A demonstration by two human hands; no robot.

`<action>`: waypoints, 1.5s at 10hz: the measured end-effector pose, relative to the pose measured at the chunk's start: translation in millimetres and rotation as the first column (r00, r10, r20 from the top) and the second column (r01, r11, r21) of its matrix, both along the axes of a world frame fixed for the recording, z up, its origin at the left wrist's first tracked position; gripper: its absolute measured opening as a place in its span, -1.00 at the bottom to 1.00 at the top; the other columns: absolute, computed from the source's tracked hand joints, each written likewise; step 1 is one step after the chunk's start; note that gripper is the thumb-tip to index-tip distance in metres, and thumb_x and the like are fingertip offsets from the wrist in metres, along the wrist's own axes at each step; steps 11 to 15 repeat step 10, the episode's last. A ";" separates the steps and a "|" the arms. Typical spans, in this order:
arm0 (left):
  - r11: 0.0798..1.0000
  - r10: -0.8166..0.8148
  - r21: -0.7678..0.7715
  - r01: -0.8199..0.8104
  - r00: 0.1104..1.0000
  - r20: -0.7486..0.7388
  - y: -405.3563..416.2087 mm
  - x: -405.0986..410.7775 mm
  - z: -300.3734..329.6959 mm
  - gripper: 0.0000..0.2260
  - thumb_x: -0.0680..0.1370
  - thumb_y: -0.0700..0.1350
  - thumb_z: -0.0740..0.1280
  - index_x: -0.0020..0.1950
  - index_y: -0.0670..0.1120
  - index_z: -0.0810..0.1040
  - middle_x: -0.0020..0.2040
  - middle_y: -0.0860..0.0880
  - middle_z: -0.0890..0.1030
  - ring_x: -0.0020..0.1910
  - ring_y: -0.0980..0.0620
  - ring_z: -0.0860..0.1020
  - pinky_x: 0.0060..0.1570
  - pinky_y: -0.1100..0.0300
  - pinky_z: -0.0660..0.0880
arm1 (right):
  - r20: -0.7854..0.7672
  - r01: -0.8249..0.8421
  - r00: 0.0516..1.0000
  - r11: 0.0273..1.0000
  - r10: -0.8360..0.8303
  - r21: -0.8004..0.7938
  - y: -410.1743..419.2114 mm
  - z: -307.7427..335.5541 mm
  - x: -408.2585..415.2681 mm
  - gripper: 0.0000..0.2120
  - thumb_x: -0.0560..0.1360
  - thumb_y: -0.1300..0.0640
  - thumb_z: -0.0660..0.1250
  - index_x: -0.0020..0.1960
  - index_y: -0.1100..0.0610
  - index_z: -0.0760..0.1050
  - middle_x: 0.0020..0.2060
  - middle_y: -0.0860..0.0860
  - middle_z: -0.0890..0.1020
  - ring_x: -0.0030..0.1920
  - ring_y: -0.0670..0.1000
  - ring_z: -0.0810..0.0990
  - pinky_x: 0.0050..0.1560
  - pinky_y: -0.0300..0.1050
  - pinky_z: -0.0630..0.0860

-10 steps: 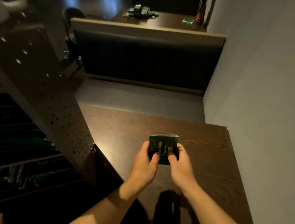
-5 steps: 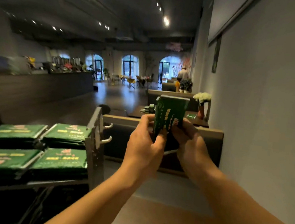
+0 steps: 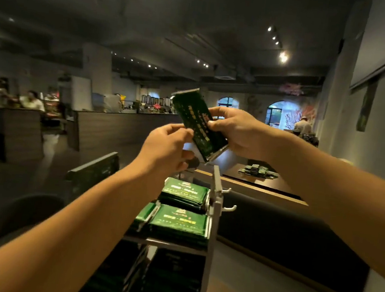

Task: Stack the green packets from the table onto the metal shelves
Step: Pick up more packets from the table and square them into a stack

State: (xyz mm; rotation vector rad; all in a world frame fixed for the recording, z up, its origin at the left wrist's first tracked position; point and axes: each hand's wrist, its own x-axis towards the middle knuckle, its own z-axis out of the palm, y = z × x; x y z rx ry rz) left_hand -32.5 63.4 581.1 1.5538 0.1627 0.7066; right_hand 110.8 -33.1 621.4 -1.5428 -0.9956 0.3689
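Observation:
I hold a small stack of dark green packets (image 3: 196, 122) up at chest height, tilted, above the metal shelves (image 3: 214, 210). My right hand (image 3: 238, 132) grips the stack's right side. My left hand (image 3: 167, 150) pinches its lower left edge. On the top shelf lie stacks of green packets, one farther back (image 3: 184, 190) and one nearer (image 3: 179, 221), with another beside it on the left (image 3: 145, 212). Lower shelves hold more packets in shadow (image 3: 167, 277). A pile of green packets (image 3: 258, 171) sits on a far table.
A dark padded bench back (image 3: 274, 222) stands to the right of the shelves, with a grey wall (image 3: 381, 167) beyond it. A wooden counter (image 3: 121, 128) and people (image 3: 32, 102) are at the left. A round chair (image 3: 23, 210) stands at lower left.
I lifted the packets off the table and turned left toward the shelves. The stack now tilts leftward over the top shelf, and the shelves have come to the middle of my view.

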 end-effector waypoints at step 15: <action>0.857 -0.281 -0.514 0.036 0.869 -0.407 22.2 -32.6 -120.7 -0.80 0.53 -0.23 0.25 0.14 -0.15 0.48 0.06 -0.12 0.66 -0.17 -0.04 0.57 -0.25 0.15 0.53 | 0.621 0.612 0.511 0.257 0.594 -0.748 89.2 -78.1 -15.7 -0.84 0.55 0.21 0.17 -0.03 0.25 0.51 -0.20 0.07 0.52 -0.15 0.12 0.48 -0.37 -0.18 0.34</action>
